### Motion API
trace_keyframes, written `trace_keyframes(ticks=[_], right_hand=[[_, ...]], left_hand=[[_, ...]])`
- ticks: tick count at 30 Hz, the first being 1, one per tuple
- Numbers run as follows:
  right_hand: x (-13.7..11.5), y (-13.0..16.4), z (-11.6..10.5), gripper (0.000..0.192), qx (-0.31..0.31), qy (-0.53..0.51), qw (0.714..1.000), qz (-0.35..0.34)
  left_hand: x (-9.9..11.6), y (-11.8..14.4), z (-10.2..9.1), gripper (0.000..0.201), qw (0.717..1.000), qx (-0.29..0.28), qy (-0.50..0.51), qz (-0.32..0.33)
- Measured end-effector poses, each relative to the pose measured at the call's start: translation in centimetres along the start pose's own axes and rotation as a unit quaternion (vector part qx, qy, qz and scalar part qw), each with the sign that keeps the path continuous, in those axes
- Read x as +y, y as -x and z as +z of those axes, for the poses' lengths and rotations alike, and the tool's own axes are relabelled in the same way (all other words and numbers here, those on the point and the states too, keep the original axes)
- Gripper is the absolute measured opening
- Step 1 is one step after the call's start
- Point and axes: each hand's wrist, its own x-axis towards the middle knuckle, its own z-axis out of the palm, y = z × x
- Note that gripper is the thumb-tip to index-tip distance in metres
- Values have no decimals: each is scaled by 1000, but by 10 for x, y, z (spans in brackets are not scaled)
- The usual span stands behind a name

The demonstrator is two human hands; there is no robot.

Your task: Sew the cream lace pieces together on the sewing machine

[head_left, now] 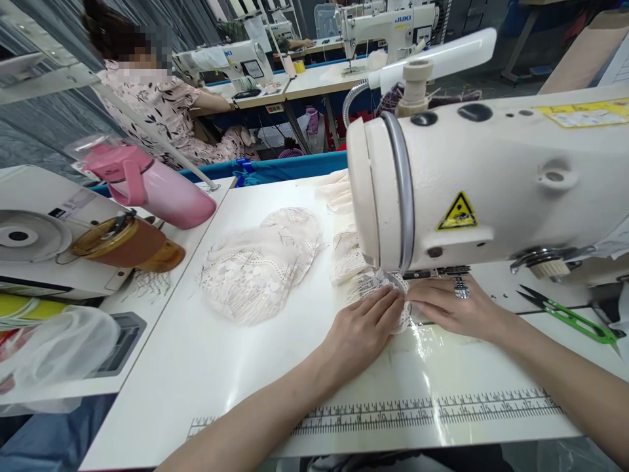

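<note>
Both my hands rest on a small white lace piece [381,285] lying under the head of a cream sewing machine [486,183]. My left hand [361,331] presses flat on the lace from the left, fingers together. My right hand [452,308] lies flat to its right, fingertips meeting the left hand's, just below the needle area, which the machine head hides. A stack of finished lace pieces [260,262] sits on the white table [196,367] to the left.
More lace pieces [339,190] lie behind the machine head. Green thread snips [572,318] are at the right. A pink flask [157,187] and a brown bottle [130,242] lie at the left. A printed ruler [427,410] runs along the front edge. Another person [162,98] sews beyond.
</note>
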Motion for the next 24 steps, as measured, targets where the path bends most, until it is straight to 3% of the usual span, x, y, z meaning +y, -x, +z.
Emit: trace_keyframes(ticks=[5,10,17,24], right_hand=[[-3,-3,-2,14,5,-8,1000,-21],[-8,-3,5,17,-8,-89,995,-52],[-15,-4,13,19,-22,-74,997,-30],[-17,-7,13,20,-29,-61,998,-18]], left_hand=[[1,2,-3,24,1000,5,-12,23],[1,5,-5,19,1000,-13,-7,9],[-5,6,-5,16,999,-8,-6,-48],[-10,5,-3,15,998,-12,-5,-55]])
